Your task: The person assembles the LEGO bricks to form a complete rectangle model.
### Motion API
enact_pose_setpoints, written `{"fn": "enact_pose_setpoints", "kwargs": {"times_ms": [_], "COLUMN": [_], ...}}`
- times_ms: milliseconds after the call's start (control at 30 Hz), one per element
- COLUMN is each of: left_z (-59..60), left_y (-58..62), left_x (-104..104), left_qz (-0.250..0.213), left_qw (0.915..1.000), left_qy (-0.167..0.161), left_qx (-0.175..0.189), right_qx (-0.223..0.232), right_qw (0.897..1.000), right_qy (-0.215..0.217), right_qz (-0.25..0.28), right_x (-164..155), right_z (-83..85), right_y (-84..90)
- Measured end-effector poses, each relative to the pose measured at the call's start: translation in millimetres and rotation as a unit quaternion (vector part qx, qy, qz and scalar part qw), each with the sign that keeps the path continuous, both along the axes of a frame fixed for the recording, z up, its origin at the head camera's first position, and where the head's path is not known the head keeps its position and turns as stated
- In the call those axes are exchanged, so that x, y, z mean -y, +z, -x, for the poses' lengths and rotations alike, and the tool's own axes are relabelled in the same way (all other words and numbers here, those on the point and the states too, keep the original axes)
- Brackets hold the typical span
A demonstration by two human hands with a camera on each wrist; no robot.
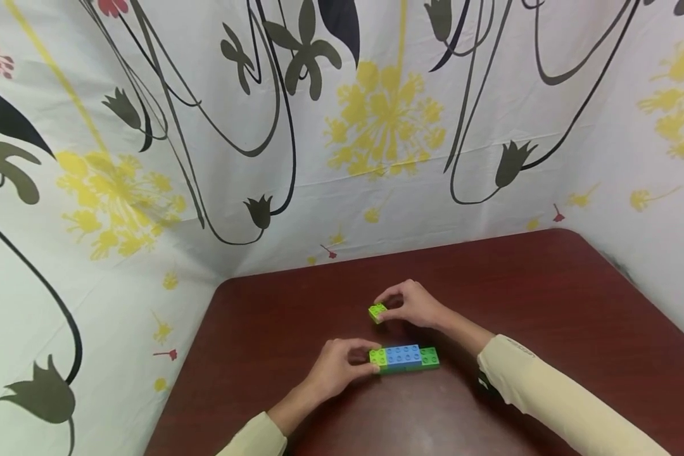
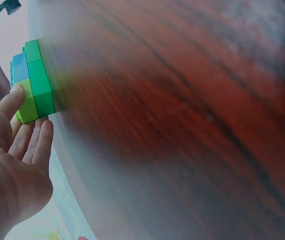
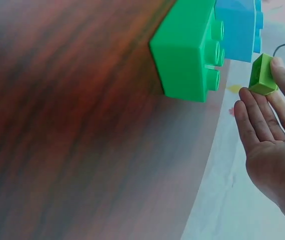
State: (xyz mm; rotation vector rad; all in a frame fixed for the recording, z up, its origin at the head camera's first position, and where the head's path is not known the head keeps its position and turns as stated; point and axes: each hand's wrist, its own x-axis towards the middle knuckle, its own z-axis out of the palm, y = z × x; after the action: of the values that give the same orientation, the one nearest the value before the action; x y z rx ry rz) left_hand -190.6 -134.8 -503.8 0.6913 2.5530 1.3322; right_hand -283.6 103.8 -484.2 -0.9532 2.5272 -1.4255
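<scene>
Toy building bricks are joined in a low block on the table: a green bottom layer (image 1: 430,358), with a blue brick (image 1: 403,356) and a lime brick (image 1: 378,358) on top. Thumb and fingers of my left hand (image 1: 336,368) pinch the lime end of this block. Its green right end shows bare studs. Farther back, my right hand (image 1: 416,305) holds a loose small lime brick (image 1: 378,312) between thumb and fingertips. In the right wrist view that loose brick (image 3: 263,75) shows its hollow underside, apart from the block.
The dark red-brown table (image 1: 296,310) has rounded far corners. A white cloth with printed flowers (image 1: 387,209) hangs behind it and along both sides. Beneath the right forearm, a small dark green and white thing (image 1: 483,380) is partly hidden by the sleeve.
</scene>
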Motion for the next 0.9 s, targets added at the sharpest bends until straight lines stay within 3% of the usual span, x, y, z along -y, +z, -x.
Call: {"fn": "enact_pose_setpoints", "kwargs": {"times_ms": [667, 900], "left_z": [-1.4, -2.7], "left_y": [1.4, 0.6], "left_x": [-1, -2], "left_qz": [0.008, 0.013], "left_qw": [0.9999, 0.9998], "left_qy": [0.005, 0.01], "left_qx": [0.013, 0.01], "right_qx": [0.002, -0.021], "right_qw": [1.0, 0.999], "right_qy": [-0.026, -0.044], "right_qz": [0.01, -0.018], "right_x": [-56, -71], "right_z": [-46.7, -65.1], "right_y": [-7.1, -11.0]}}
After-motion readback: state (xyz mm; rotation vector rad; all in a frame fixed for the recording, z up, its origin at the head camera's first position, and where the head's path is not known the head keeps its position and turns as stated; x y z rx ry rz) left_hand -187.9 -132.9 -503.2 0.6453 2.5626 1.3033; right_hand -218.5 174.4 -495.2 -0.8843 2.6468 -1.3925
